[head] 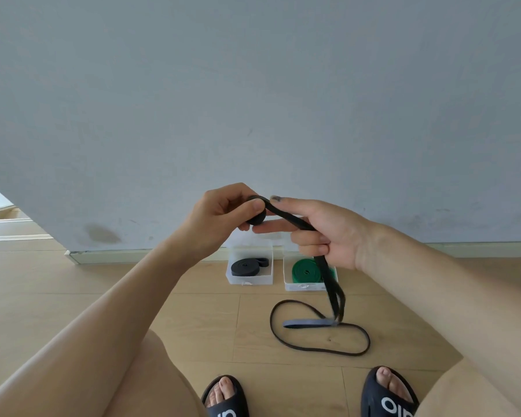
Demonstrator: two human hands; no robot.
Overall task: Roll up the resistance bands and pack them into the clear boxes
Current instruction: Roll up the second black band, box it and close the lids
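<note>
Head view. Left hand pinches a small started roll of the black band between thumb and fingers. Right hand grips the same band just beside the roll, fingers curled round it; the index finger lies straight along the strap. The band hangs from the right hand to the floor, its free length looped there. Two clear boxes stand at the wall: left box holds a rolled black band, right box a rolled green band.
</note>
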